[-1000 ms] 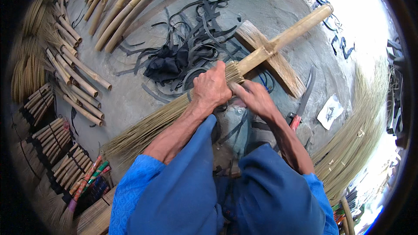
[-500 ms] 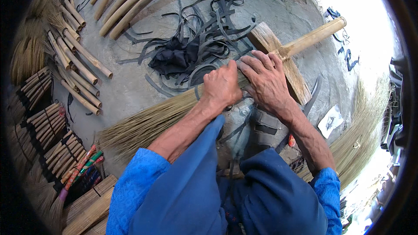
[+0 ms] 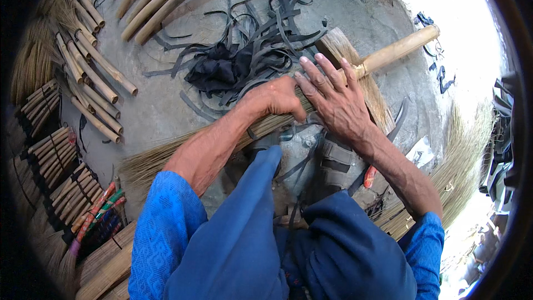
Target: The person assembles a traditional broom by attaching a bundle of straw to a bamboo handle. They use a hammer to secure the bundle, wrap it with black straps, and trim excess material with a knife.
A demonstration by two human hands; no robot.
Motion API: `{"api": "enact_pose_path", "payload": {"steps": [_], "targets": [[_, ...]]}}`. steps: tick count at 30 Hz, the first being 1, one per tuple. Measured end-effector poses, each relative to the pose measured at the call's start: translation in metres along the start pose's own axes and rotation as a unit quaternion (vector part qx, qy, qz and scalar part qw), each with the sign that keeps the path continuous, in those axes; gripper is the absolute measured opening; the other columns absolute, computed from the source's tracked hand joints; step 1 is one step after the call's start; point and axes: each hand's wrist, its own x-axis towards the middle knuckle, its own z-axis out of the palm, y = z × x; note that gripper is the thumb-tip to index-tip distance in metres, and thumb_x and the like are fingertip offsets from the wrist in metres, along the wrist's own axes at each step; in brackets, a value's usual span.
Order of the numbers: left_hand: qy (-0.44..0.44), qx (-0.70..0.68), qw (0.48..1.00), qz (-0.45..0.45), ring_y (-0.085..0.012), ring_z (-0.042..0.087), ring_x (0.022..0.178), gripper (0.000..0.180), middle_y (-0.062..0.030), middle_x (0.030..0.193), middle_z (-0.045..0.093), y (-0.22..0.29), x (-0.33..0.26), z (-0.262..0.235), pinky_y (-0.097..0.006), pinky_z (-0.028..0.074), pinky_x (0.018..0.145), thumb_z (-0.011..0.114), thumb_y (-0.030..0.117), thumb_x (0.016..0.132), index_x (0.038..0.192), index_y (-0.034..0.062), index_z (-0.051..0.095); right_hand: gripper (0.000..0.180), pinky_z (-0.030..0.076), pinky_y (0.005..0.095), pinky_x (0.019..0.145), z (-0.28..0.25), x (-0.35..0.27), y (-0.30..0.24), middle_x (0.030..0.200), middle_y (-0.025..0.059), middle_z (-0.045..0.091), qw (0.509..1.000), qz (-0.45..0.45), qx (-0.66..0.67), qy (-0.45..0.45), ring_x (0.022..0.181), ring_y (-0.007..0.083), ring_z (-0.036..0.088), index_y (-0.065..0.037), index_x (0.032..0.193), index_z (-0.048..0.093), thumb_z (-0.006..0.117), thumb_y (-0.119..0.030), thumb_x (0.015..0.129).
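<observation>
A grass broom (image 3: 161, 155) lies slantwise in front of me, its loose brush end toward the lower left. Its bamboo handle (image 3: 402, 53) reaches to the upper right, across a wooden block (image 3: 382, 105). My left hand (image 3: 277, 99) is closed round the grass bundle close to the handle, with the thumb side toward me; some of its fingers are hidden. Beside it, my right hand (image 3: 336, 97) lies palm down over the bundle at the handle's base, its fingers stretched out and apart. Beyond both hands is a tangled heap of black strips (image 3: 244, 55).
Bamboo poles (image 3: 166, 0) lie at the far left, above several bamboo-handled brooms (image 3: 97, 78). Tied broom bundles (image 3: 53, 150) line the left edge. To the right are a curved blade (image 3: 401, 118), a red object (image 3: 370, 176), a white scrap (image 3: 420, 153) and loose grass (image 3: 458, 161).
My left hand has turned over on the bundle, its forearm swinging outward to the left. My right hand's fingers have straightened and spread. The broom stays on the block.
</observation>
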Motion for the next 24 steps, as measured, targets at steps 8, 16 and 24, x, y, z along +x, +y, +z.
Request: {"api": "enact_pose_path", "payload": {"steps": [8, 16, 24], "targets": [[0.141, 0.065, 0.987, 0.047, -0.0428, 0.079, 0.103, 0.069, -0.0284, 0.111, 0.08, 0.001, -0.015, 0.013, -0.05, 0.062, 0.092, 0.092, 0.032, 0.068, 0.121, -0.0066, 0.071, 0.042, 0.043, 0.0497, 0.123, 0.031, 0.01, 0.002, 0.132, 0.0117, 0.071, 0.996, 0.033, 0.075, 0.033, 0.137, 0.0299, 0.064, -0.01, 0.14, 0.065, 0.063, -0.02, 0.099], [0.099, 0.091, 0.991, 0.013, -0.0425, 0.08, 0.103, 0.073, -0.0287, 0.108, 0.081, 0.002, -0.01, 0.01, -0.05, 0.063, 0.091, 0.096, 0.037, 0.067, 0.119, -0.0099, 0.075, 0.043, 0.038, 0.0524, 0.128, 0.021, 0.007, -0.009, 0.145, 0.0119, 0.069, 0.996, 0.061, 0.013, 0.06, 0.147, 0.0317, 0.058, -0.013, 0.142, 0.065, 0.064, -0.02, 0.099], [0.151, 0.058, 0.986, 0.044, -0.0411, 0.08, 0.1, 0.068, -0.0295, 0.107, 0.081, 0.003, -0.016, 0.021, -0.049, 0.062, 0.09, 0.095, 0.036, 0.068, 0.116, -0.0079, 0.076, 0.022, 0.048, 0.0449, 0.112, 0.02, 0.008, -0.002, 0.108, 0.0073, 0.073, 0.992, 0.066, 0.107, -0.031, 0.115, 0.0269, 0.07, -0.012, 0.114, 0.065, 0.068, -0.018, 0.093]]}}
